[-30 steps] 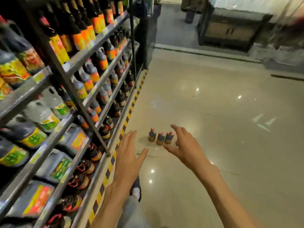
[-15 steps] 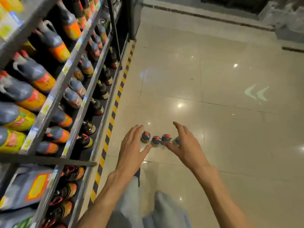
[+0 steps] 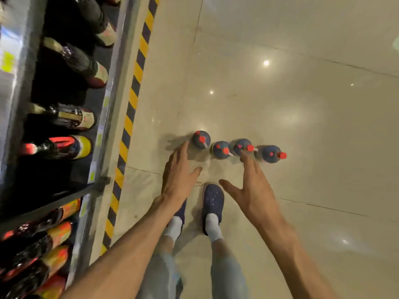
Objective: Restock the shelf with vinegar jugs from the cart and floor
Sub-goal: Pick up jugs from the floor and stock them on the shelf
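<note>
Several dark vinegar jugs with red caps stand in a row on the glossy floor, seen from above. The leftmost jug [image 3: 200,139] is just beyond the fingertips of my left hand [image 3: 180,179], which reaches down with straight fingers and holds nothing. My right hand [image 3: 251,190] is spread open, its fingertips over the third jug [image 3: 243,146], beside the second jug [image 3: 220,149]. The rightmost jug [image 3: 272,154] stands apart to the right of that hand. Whether either hand touches a jug is unclear.
The shelf [image 3: 103,117] runs along the left, its lower tiers full of dark bottles with red caps and yellow labels. A yellow-and-black hazard strip [image 3: 131,100] borders its base. My feet in blue clogs [image 3: 212,201] stand just behind the jugs. Open tiled floor lies to the right.
The view has tilted down and closed in on the jugs. Both hands have dropped lower and nearer to the row, fingers now at the jug tops.
</note>
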A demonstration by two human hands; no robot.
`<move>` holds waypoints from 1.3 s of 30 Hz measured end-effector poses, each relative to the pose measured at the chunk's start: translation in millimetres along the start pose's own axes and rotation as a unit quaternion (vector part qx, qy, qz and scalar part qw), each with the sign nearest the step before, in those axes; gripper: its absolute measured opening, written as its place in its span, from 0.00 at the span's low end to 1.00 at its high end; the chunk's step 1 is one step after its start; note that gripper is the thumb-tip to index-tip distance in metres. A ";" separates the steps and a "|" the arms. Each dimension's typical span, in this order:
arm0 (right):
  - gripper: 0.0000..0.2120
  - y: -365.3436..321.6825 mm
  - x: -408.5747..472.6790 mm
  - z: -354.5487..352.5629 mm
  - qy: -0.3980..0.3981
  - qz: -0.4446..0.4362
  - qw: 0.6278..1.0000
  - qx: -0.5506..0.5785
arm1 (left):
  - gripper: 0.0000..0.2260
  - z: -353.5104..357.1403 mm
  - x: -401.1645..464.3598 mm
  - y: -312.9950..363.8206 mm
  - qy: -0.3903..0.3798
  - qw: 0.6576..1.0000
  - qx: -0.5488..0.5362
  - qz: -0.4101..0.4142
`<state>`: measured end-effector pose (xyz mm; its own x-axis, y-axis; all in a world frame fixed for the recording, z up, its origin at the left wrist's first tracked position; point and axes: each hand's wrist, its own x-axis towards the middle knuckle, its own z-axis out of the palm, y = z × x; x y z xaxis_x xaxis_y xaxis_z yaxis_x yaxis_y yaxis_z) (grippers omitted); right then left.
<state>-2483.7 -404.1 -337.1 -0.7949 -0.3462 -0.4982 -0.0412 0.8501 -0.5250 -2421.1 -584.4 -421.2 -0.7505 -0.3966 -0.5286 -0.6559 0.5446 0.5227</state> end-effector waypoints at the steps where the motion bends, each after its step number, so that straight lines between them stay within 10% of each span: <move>1: 0.39 18.0 14.6 20.5 -0.005 0.007 1.000 0.006 | 0.41 24.8 22.0 -15.1 -0.006 1.000 -0.002 -0.013; 8: 0.38 124.9 85.6 126.4 0.008 0.078 0.992 0.094 | 0.58 161.0 163.4 -94.2 -0.042 0.994 -0.099 -0.037; 13: 0.39 176.4 111.3 173.0 0.019 0.139 0.973 0.182 | 0.44 214.4 214.0 -127.0 0.011 0.996 -0.068 0.050; 27: 0.49 173.1 175.6 257.6 0.086 0.227 0.905 0.350 | 0.39 157.2 174.9 -146.8 0.071 0.993 -0.096 -0.009; 35: 0.32 171.1 215.8 298.7 0.219 0.235 0.875 0.362 | 0.42 156.6 138.4 -193.0 0.079 0.985 -0.140 -0.056; 39: 0.43 172.3 223.7 295.8 0.235 0.259 0.875 0.336 | 0.43 158.8 123.9 -194.2 0.088 0.979 -0.169 -0.070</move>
<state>-2489.6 -452.4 -743.1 -0.7698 0.3521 -0.5324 0.6367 0.3656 -0.6789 -2374.0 -622.0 -694.4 -0.6344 -0.5868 -0.5032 -0.7204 0.2126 0.6602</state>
